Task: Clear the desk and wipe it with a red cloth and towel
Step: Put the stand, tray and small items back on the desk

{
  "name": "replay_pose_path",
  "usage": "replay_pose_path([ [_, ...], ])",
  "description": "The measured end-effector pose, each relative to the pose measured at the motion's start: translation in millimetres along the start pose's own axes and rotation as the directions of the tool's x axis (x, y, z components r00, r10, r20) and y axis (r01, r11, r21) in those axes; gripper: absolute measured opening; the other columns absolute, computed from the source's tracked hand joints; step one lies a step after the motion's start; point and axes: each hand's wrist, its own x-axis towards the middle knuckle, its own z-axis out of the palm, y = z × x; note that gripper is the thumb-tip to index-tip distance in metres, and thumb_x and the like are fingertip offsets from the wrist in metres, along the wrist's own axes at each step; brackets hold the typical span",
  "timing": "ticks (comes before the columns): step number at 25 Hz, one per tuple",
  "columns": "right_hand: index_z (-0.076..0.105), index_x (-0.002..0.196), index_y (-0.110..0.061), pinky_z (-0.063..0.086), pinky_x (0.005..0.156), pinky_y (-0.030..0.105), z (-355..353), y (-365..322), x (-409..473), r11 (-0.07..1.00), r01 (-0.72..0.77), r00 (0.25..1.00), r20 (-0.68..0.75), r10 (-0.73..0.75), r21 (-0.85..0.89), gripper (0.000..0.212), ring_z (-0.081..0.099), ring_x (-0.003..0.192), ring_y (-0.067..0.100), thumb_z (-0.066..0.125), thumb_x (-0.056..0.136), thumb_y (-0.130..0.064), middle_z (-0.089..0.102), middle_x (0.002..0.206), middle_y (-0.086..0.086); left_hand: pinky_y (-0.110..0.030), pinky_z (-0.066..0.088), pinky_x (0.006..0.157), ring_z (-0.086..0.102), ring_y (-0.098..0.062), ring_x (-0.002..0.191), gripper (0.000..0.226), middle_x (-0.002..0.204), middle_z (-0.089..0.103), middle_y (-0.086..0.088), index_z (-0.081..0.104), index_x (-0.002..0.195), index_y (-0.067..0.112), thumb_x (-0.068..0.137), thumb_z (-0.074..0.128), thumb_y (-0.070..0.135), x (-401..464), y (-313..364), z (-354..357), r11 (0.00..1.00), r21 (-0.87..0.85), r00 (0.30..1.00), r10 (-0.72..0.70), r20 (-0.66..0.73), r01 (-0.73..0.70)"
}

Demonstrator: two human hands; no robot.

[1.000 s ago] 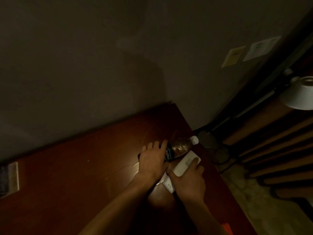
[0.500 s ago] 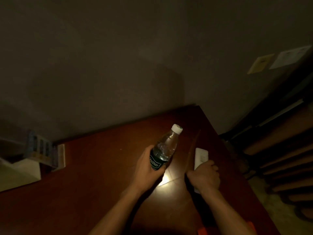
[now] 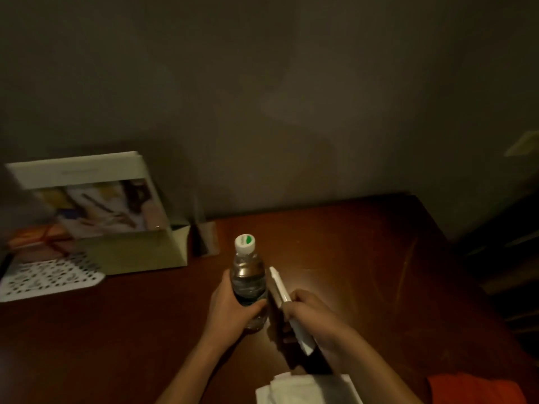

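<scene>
A pale open box (image 3: pixel 137 252) stood at the back left, its raised lid (image 3: pixel 96 196) showing a printed picture. In front of it lay a white perforated mat (image 3: pixel 49 277), and behind the mat something orange (image 3: pixel 35 234), too blurred to identify. A small dark stand (image 3: pixel 205 237) stood just right of the box, against the grey wall (image 3: pixel 291 97).

Dim, warm light, glare on the desk (image 3: pixel 350 258) (left edge blurred).

Open box (image 3: pixel 131 252) and perforated mat (image 3: pixel 49 277) crowd the desk's (image 3: pixel 364 258) left.
</scene>
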Motion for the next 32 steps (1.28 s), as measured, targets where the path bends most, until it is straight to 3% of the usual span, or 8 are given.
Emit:
replay_pose_path([
  [3,0.055,0.116,-0.002,0.055,0.075,0.047,71.0,-13.1,9.1,0.998,0.040,0.994,0.107,-0.035,-0.047,0.042,0.068,0.082,0.038,0.058,0.077,-0.019,0.069,0.097,0.029,-0.011,0.046,0.075,0.058,0.016,0.092,0.065,0.103,0.062,0.022,0.047,0.103,0.044,0.062,0.091,0.021,-9.7,-31.4,-73.4,1.000,0.004,0.997,-0.018,-0.070,0.018],
  [7,0.057,0.112,-0.017,0.058,0.071,0.033,161.6,-33.6,21.8,0.984,0.100,0.989,0.122,-0.082,-0.145,0.022,0.067,0.089,0.027,0.058,0.090,-0.022,0.068,0.104,0.017,-0.004,0.045,0.071,0.055,0.022,0.091,0.065,0.103,0.060,0.024,0.046,0.102,0.044,0.063,0.091,0.019,-25.7,-66.0,-162.9,0.999,0.006,0.992,-0.034,-0.125,0.035],
  [14,0.050,0.118,-0.024,0.056,0.063,0.026,291.6,-61.0,61.8,0.928,0.172,0.979,0.161,-0.125,-0.329,0.034,0.065,0.090,0.024,0.065,0.089,-0.015,0.063,0.105,0.006,-0.004,0.042,0.070,0.054,0.020,0.087,0.071,0.097,0.059,0.026,0.044,0.107,0.045,0.062,0.092,0.018,-39.9,-132.6,-292.8,0.993,-0.022,0.954,-0.119,-0.276,0.118],
  [17,0.053,0.116,-0.023,0.059,0.068,0.031,328.4,-64.5,83.4,0.908,0.182,0.979,0.161,-0.129,-0.378,0.038,0.068,0.088,0.023,0.072,0.083,-0.017,0.066,0.103,0.004,-0.006,0.043,0.074,0.057,0.013,0.091,0.068,0.100,0.060,0.024,0.046,0.106,0.044,0.063,0.092,0.018,-33.7,-161.5,-331.4,0.989,-0.027,0.938,-0.147,-0.315,0.146],
  [20,0.059,0.111,-0.023,0.059,0.076,0.032,352.7,-63.7,101.1,0.869,0.208,0.976,0.147,-0.158,-0.449,0.047,0.069,0.089,0.014,0.084,0.071,-0.026,0.070,0.102,-0.002,-0.010,0.043,0.080,0.058,0.007,0.096,0.072,0.103,0.061,0.020,0.049,0.118,0.034,0.063,0.091,0.017,-21.9,-183.6,-361.4,0.990,-0.027,0.920,-0.138,-0.367,0.138],
  [25,0.060,0.108,-0.023,0.059,0.080,0.035,373.6,-62.4,114.2,0.864,0.183,0.983,0.099,-0.155,-0.470,0.065,0.070,0.087,0.011,0.091,0.052,-0.033,0.072,0.099,-0.003,-0.009,0.041,0.076,0.054,0.019,0.091,0.072,0.103,0.059,0.024,0.048,0.123,0.032,0.066,0.089,0.016,1.6,-200.2,-409.0,0.994,-0.041,0.895,-0.107,-0.432,0.099],
  [29,0.051,0.103,-0.025,0.048,0.057,0.013,380.8,-70.8,109.6,0.839,0.166,0.986,0.075,-0.149,-0.519,0.054,0.062,0.082,0.004,0.088,0.066,-0.016,0.063,0.097,-0.009,-0.004,0.043,0.072,0.056,0.020,0.093,0.064,0.099,0.061,0.024,0.051,0.116,0.032,0.066,0.089,0.017,21.1,-185.9,-406.1,0.998,-0.017,0.936,-0.060,-0.347,0.057],
  [32,0.049,0.109,-0.027,0.048,0.065,0.014,379.0,-77.7,110.9,0.811,0.172,0.984,0.067,-0.162,-0.559,0.055,0.058,0.088,0.001,0.085,0.069,-0.018,0.059,0.103,-0.012,-0.015,0.050,0.081,0.061,0.004,0.100,0.058,0.103,0.064,0.017,0.055,0.112,0.028,0.065,0.090,0.027,50.2,-173.2,-381.8,0.999,-0.011,0.964,-0.049,-0.263,0.047],
])
